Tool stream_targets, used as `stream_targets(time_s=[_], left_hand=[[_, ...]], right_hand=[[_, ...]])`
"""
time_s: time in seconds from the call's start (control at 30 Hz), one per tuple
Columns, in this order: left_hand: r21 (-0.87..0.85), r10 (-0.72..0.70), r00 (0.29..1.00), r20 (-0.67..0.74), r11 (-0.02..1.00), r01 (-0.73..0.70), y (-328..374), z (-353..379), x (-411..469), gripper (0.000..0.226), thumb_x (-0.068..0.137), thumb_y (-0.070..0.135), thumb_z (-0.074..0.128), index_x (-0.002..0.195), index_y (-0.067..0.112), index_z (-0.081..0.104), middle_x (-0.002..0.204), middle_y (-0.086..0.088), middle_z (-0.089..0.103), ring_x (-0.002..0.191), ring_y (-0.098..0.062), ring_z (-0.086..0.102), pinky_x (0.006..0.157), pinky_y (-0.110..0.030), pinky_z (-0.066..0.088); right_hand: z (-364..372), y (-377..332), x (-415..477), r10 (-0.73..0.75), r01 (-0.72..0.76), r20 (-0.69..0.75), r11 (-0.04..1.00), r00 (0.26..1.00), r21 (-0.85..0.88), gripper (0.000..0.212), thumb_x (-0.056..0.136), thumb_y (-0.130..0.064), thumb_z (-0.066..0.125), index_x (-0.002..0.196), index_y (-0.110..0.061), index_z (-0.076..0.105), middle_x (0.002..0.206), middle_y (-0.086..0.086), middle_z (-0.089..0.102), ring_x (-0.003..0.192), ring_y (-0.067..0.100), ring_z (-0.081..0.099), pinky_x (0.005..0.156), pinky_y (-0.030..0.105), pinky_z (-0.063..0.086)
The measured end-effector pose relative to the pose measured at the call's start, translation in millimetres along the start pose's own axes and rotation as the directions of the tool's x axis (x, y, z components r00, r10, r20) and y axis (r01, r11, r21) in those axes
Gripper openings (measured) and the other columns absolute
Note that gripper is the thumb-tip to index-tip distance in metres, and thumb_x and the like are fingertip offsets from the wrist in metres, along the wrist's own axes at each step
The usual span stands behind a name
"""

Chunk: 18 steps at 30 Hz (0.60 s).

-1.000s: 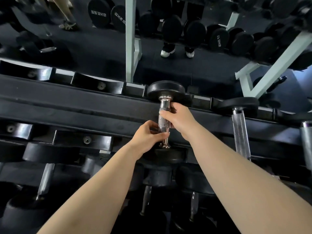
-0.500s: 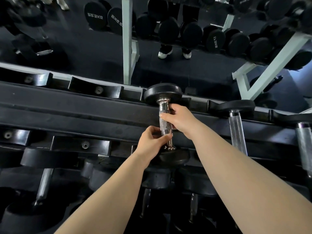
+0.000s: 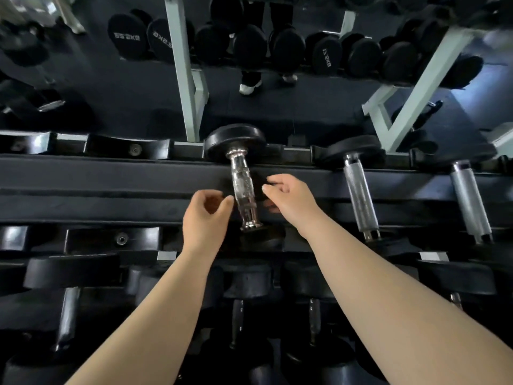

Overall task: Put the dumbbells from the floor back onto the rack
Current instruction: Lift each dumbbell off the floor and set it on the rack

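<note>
The dumbbell (image 3: 244,187) lies across the rack's (image 3: 111,176) top tier, one head in each cradle. Both hands, left (image 3: 206,215) and right (image 3: 290,200), are apart and empty beside its handle. Check it sits snug before leaving. A mirror (image 3: 277,107) behind reflects dark floor.

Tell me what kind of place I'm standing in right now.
Most likely a gym's free-weights area. A long black tiered dumbbell rack holds black rubber-headed dumbbells with knurled chrome handles, and behind it a wall mirror reflects more round black dumbbells marked in kilograms.
</note>
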<state>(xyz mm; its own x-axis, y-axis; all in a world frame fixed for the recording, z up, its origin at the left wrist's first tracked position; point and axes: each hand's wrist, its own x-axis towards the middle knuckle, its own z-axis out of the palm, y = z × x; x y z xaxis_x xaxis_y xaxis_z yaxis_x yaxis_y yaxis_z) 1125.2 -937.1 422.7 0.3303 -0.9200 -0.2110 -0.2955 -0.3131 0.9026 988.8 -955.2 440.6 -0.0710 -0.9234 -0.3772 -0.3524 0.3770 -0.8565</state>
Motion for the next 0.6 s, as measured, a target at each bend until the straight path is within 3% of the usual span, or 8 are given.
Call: stream_targets(time_s=[0.07,0.13,0.2,0.23,0.33,0.47,0.6], left_hand=[[-0.028,0.087,0.996,-0.036,0.996,-0.088,13,2,-21,0.007,0.084,0.017,0.058,0.091,0.017,0.059,0.071,0.016,0.05,0.065,0.005,0.052,0.058,-0.002,0.041],[-0.052,0.194,0.981,0.005,0.98,-0.193,28,14,-53,0.014,0.085,0.014,0.056,0.078,0.026,0.055,0.069,0.016,0.052,0.06,0.015,0.052,0.058,0.003,0.039],[-0.088,0.232,0.963,0.135,0.971,-0.222,38,38,-89,0.022,0.084,0.012,0.056,0.071,0.03,0.053,0.069,0.015,0.055,0.062,0.009,0.055,0.063,-0.004,0.043],[-0.096,0.217,0.95,0.225,0.975,-0.2,39,54,-108,0.025,0.083,0.011,0.056,0.068,0.03,0.054,0.068,0.013,0.056,0.064,0.002,0.056,0.067,-0.011,0.045],[-0.047,0.147,0.866,0.478,0.989,-0.142,34,113,-177,0.03,0.084,0.008,0.056,0.063,0.029,0.054,0.063,0.007,0.058,0.056,-0.003,0.055,0.064,-0.022,0.047],[0.05,0.064,0.751,0.657,0.991,-0.128,15,204,-291,0.03,0.086,0.007,0.054,0.063,0.025,0.053,0.061,0.003,0.055,0.053,-0.008,0.05,0.047,-0.007,0.043],[0.184,-0.065,0.628,0.775,0.975,-0.126,-10,294,-423,0.026,0.087,0.011,0.053,0.064,0.023,0.054,0.06,0.002,0.055,0.052,-0.012,0.049,0.059,-0.025,0.043]], right_hand=[[-14,8,-16,-0.006,0.006,0.0,0.998,1.0,0.069,0.031,0.089,-0.013,0.051,0.119,-0.006,0.054,0.087,0.001,0.059,0.068,0.008,0.057,0.08,0.031,0.053],[-32,18,-36,-0.006,0.006,0.0,0.99,1.0,0.143,0.02,0.088,-0.007,0.051,0.107,-0.006,0.056,0.074,0.0,0.057,0.058,0.008,0.055,0.061,0.02,0.05],[-56,38,-61,0.005,-0.001,-0.02,0.982,1.0,0.188,0.009,0.088,-0.004,0.05,0.089,-0.01,0.055,0.067,0.001,0.055,0.046,0.003,0.054,0.048,0.013,0.044],[-71,50,-76,0.014,-0.006,-0.038,0.979,0.999,0.204,0.013,0.088,-0.002,0.049,0.08,-0.012,0.054,0.064,0.002,0.055,0.038,0.0,0.053,0.044,0.011,0.042],[-130,106,-135,0.055,-0.019,-0.138,0.969,0.989,0.247,0.029,0.087,0.0,0.051,0.067,-0.02,0.052,0.06,0.0,0.055,0.033,-0.003,0.052,0.044,0.011,0.044],[-228,208,-247,0.161,-0.038,-0.329,0.936,0.93,0.35,0.027,0.088,-0.005,0.053,0.067,-0.022,0.057,0.061,-0.005,0.057,0.044,-0.003,0.056,0.052,0.013,0.047],[-330,318,-375,0.363,-0.106,-0.476,0.869,0.801,0.483,0.018,0.089,-0.006,0.051,0.075,-0.014,0.058,0.061,0.0,0.056,0.038,-0.001,0.053,0.046,0.013,0.044]])
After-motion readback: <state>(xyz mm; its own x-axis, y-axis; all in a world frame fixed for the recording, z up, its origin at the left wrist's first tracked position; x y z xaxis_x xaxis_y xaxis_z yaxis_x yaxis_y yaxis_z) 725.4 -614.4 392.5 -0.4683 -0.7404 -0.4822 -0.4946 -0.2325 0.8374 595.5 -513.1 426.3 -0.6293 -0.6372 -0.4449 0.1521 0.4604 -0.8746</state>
